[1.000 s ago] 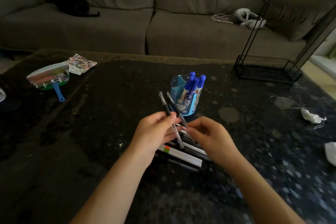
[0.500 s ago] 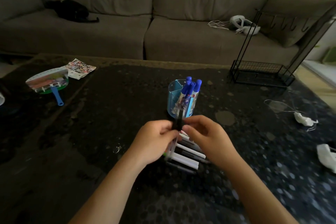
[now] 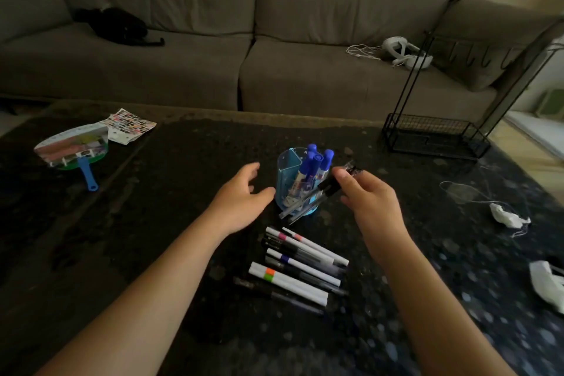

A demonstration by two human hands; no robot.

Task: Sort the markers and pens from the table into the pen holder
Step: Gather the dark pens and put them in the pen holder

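Pens (image 3: 311, 199) sit pinched in my right hand (image 3: 369, 195), slanted across the pen holder (image 3: 288, 175) at frame centre. My left hand (image 3: 241, 195) is spread, holding nothing. Step: loading. Next I must upend them into a compartment. More markers (image 3: 293, 265) lie on the counter (image 3: 152, 223) below.

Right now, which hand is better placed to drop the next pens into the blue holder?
Right. The right hand already grips black pens beside the pen holder, while the left hand is open and empty.
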